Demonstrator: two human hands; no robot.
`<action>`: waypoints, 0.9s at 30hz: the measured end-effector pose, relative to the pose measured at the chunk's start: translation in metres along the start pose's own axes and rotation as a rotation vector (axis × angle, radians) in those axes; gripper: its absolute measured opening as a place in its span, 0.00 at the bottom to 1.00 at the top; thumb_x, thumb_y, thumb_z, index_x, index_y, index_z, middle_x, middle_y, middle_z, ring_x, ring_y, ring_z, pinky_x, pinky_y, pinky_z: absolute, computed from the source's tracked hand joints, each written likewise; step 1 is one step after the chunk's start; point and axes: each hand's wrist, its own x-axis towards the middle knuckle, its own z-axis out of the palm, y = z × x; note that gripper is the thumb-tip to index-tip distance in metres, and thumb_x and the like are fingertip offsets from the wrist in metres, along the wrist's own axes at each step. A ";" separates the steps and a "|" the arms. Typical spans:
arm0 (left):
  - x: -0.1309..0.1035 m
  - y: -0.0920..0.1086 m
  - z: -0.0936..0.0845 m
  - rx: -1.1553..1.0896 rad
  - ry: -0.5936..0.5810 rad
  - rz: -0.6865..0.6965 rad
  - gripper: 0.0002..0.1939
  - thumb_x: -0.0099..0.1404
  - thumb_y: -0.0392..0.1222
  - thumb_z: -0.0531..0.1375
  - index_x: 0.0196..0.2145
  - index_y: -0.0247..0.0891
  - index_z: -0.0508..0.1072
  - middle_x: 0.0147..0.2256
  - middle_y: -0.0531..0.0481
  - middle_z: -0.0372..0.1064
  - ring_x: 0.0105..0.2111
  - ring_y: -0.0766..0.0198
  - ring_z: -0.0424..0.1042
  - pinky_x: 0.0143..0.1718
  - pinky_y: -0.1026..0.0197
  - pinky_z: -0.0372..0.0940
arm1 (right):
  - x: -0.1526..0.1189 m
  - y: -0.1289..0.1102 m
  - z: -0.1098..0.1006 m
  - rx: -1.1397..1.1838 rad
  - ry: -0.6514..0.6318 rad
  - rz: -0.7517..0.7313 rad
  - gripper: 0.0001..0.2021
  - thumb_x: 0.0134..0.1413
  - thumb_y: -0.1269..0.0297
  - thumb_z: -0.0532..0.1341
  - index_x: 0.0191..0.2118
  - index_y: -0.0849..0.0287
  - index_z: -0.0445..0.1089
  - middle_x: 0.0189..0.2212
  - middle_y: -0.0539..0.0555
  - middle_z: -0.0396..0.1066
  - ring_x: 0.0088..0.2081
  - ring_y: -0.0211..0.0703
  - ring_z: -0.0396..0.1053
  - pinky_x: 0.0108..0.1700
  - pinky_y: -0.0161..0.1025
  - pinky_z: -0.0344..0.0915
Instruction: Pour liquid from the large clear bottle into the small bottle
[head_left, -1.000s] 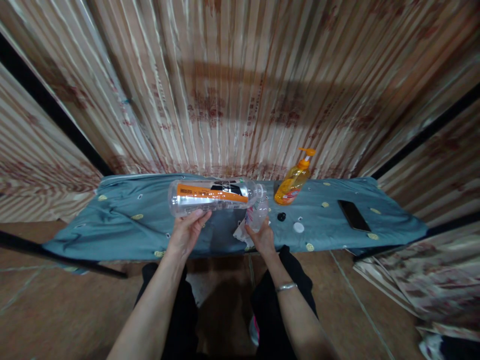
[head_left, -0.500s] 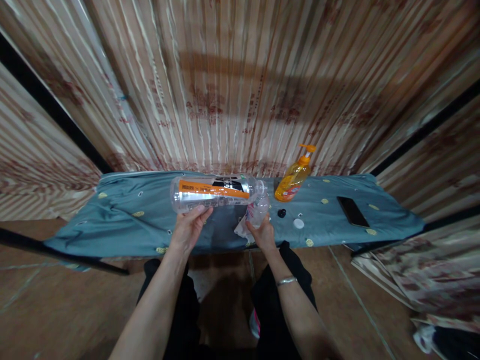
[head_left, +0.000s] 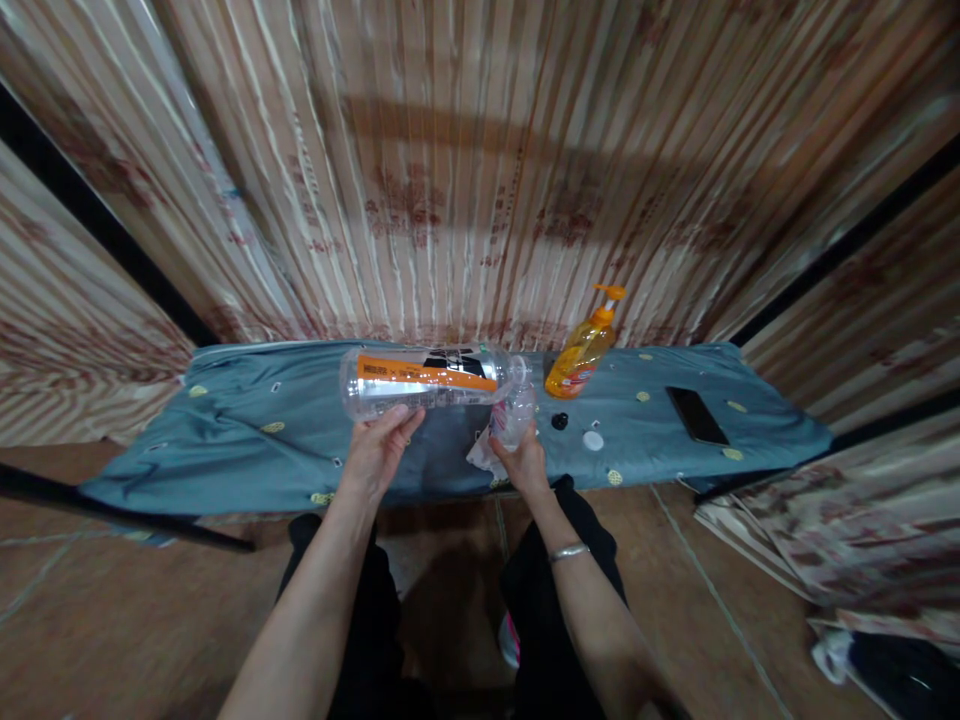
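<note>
Hardly anything has been moved since the earlier frame: the view has been shifted a touch, and big bottle [head_left: 427,382] and small bottle [head_left: 517,412] look kept in the same pose. Read: hold is being kept steady, no regrip, no step change to be seen.

Left to right: cloth [head_left: 232,430] is spread under everything. Big bottle is held on its side above it, base left, neck right, gripped from the near side by left hand [head_left: 381,448]; thumb visible, other fingers partly hidden. White scrap [head_left: 480,455] is seen just left of right hand [head_left: 523,462]. Small bottle is gripped by that hand, right below big bottle's neck. Whether the two necks touch can't be told; clear plastic overlaps. No liquid can be made out in either.

Further right, untouched: black piece [head_left: 559,421], pump bottle [head_left: 579,358] on the far side, white disc [head_left: 592,441] nearer, phone [head_left: 697,416] at far right.
</note>
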 end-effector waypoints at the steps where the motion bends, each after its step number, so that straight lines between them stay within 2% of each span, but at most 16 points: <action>1: 0.000 0.000 0.000 -0.001 -0.001 0.001 0.16 0.35 0.29 0.71 0.25 0.33 0.75 0.24 0.52 0.74 0.25 0.67 0.73 0.32 0.62 0.73 | 0.000 0.000 0.000 0.009 0.001 -0.005 0.30 0.44 0.53 0.63 0.51 0.64 0.56 0.35 0.58 0.73 0.37 0.52 0.73 0.35 0.39 0.65; 10: 0.000 0.000 0.000 0.017 -0.001 0.000 0.13 0.40 0.27 0.68 0.26 0.34 0.74 0.26 0.52 0.74 0.26 0.66 0.73 0.35 0.61 0.73 | 0.000 -0.002 -0.001 0.047 0.009 0.004 0.30 0.43 0.52 0.63 0.50 0.62 0.57 0.34 0.57 0.73 0.36 0.51 0.72 0.34 0.40 0.65; 27: 0.000 0.001 0.001 0.024 -0.015 0.010 0.12 0.38 0.28 0.69 0.23 0.34 0.73 0.26 0.53 0.74 0.26 0.67 0.73 0.32 0.63 0.73 | 0.000 -0.001 0.000 0.055 0.013 0.013 0.29 0.43 0.53 0.63 0.49 0.61 0.57 0.33 0.55 0.73 0.35 0.50 0.73 0.33 0.38 0.65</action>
